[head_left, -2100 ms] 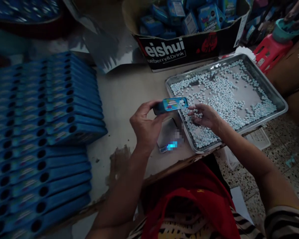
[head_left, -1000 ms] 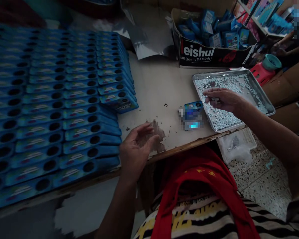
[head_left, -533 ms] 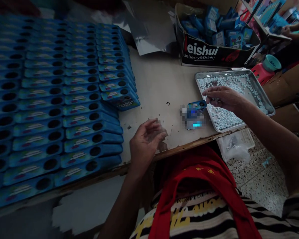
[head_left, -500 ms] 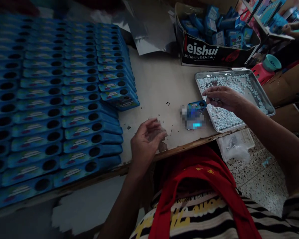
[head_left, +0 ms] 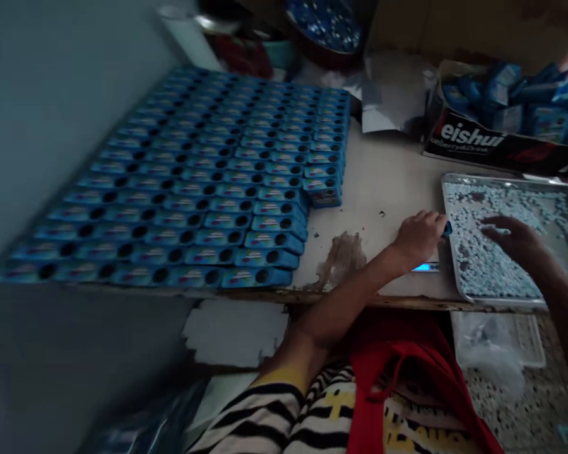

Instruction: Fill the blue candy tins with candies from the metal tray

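My left hand is closed on a small blue printed box, most of which its fingers hide. Beneath that hand sits a small digital scale with a lit blue display. My right hand is low over a metal tray of small pale-blue pellets, its fingers curved and slightly apart. Pellets show between thumb and fingers; whether any are held is unclear. Rows of blue boxes, each with a dark round spot on top, cover the table's left side.
A black carton full of blue packs stands behind the tray. Silvery sheets lie at the back, near a round container of shiny blue pieces. A worn brown patch marks the tabletop near its front edge.
The view has swung left. My left hand has moved from the table's front edge to the small box and grips it. My right hand has gone from beside the box to over the pellets.
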Available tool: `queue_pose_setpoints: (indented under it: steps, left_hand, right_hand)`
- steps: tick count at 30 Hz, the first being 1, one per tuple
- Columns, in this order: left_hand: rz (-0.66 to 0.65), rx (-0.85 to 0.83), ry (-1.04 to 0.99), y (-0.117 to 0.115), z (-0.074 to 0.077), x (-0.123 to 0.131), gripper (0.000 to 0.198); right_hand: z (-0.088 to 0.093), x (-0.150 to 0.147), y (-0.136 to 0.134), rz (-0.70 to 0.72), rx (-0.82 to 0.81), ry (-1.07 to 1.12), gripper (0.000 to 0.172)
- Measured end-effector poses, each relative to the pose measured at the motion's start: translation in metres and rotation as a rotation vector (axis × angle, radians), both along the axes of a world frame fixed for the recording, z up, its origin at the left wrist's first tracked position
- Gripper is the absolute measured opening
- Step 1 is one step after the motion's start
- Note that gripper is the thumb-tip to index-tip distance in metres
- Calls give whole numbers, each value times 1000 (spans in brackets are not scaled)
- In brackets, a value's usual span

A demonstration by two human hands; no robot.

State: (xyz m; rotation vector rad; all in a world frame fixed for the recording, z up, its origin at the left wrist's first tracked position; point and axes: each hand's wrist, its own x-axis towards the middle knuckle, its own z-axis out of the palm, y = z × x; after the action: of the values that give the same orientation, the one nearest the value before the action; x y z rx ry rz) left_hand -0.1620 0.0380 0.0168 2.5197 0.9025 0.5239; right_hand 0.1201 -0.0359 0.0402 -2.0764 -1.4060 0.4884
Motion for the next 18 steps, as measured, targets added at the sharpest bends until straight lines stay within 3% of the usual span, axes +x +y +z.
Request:
queue_pose_setpoints:
  steps: [2, 3, 6, 9, 13, 15, 18]
  left_hand:
    - [64, 5, 15, 12, 4, -34, 25]
    - [105, 15, 10, 19, 4, -58, 25]
    - [199, 38, -11, 42, -2, -136, 29]
    - [310, 96, -27, 69, -15, -186, 32]
    - [442, 115, -114, 89, -32, -195, 23]
    - [529, 156, -171, 85, -35, -188, 18]
    - [598, 225, -169, 65, -33, -174, 29]
  right_hand:
    - [-26, 32, -10, 64, 82, -349, 24]
    - [-39, 44, -15, 89, 84, -371, 24]
    - [-74, 62, -19, 91, 85, -264, 33]
    - [-91, 46, -2, 58, 201, -195, 44]
    - [-85, 11, 22, 137, 318, -224, 43]
    - [-79, 5, 25, 180, 310, -303, 38]
    - [-73, 15, 14, 188, 284, -384, 31]
